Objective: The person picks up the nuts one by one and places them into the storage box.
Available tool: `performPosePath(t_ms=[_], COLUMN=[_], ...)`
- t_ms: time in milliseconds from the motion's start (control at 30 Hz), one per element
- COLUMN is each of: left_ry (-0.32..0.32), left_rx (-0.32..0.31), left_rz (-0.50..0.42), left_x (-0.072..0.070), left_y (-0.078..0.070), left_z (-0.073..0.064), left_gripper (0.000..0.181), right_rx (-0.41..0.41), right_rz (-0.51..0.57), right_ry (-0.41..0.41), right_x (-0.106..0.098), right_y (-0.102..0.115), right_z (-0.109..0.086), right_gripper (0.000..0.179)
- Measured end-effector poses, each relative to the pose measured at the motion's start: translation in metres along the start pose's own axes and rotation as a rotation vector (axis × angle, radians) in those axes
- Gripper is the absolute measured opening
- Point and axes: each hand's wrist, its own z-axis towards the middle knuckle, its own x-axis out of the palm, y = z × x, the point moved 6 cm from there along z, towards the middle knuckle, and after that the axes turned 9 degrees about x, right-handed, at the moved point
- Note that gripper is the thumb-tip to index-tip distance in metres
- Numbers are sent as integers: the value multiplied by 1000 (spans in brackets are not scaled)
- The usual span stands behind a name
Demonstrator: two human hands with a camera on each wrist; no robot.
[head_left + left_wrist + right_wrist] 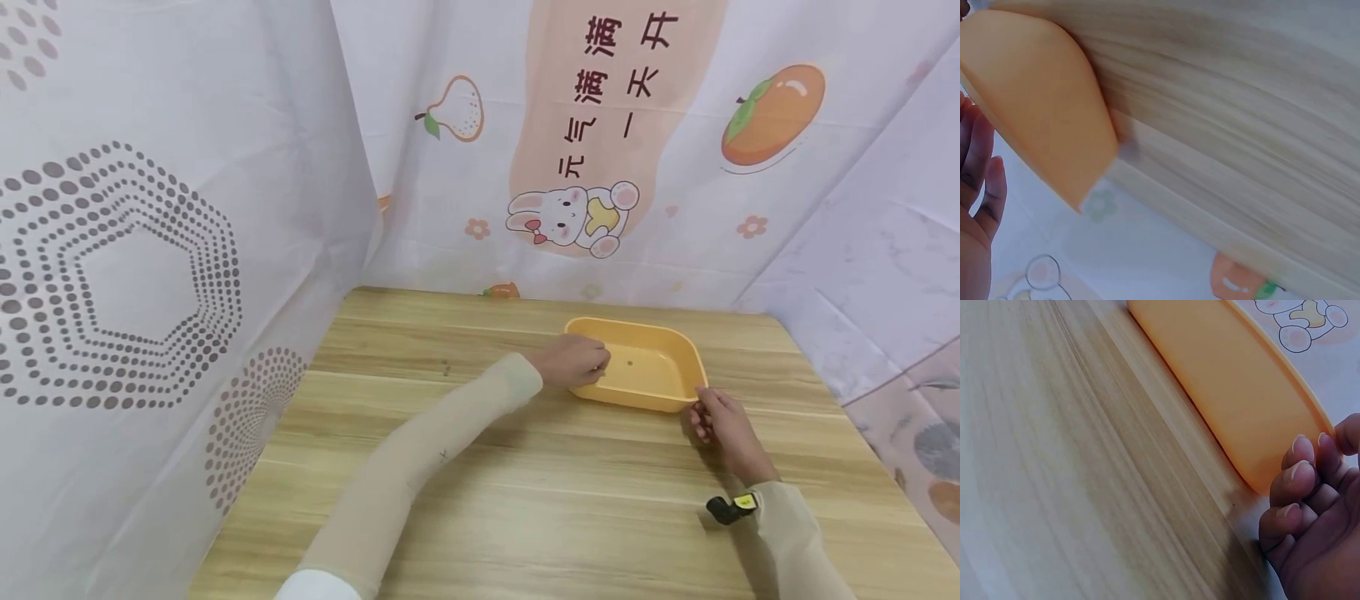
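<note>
A shallow yellow-orange plastic tray (641, 400) with rounded corners sits toward the back right of the wooden table. Curled over its left rim, my left hand (576, 360) grips the tray; the left wrist view shows those fingers (979, 140) along the edge of the tray wall (1047, 94). At the front right corner my right hand (726, 423) pinches the rim between thumb and forefinger. In the right wrist view its other fingers (1294, 481) are bent beside the outer wall (1235, 394). Inside, only a small dark spot shows on the tray floor.
The light wood table (540, 500) ends at a printed white curtain (450, 217) just behind the tray. Another patterned curtain (292, 167) hangs along the left, and a pale one (870, 275) on the right. A black wrist device (726, 510) sits at the right sleeve cuff.
</note>
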Motion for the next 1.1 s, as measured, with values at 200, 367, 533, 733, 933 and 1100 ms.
performPosePath(t_ms=[200, 367, 533, 733, 933, 1100], left_ry=[-33, -31, -32, -27, -55, -85], left_rx=[-43, -65, -110, -136, -152, -213], left_rz=[23, 37, 41, 28, -19, -24], left_x=[-8, -14, -15, -9, 2, 4], left_y=[12, 22, 36, 50, 63, 74], left_z=[-22, -43, -68, -103, -141, -170], left_gripper=[16, 13, 11, 9, 8, 9], right_rx=[-1, 5, 3, 18, 36, 22], right_rz=[9, 25, 24, 12, 8, 8], right_ry=[2, 5, 7, 6, 11, 11], right_x=[0, -1, -1, -2, -3, -1], right_y=[-1, -3, -2, -1, -2, 0], right_z=[0, 0, 1, 3, 2, -1], right_gripper=[41, 40, 41, 42, 43, 43])
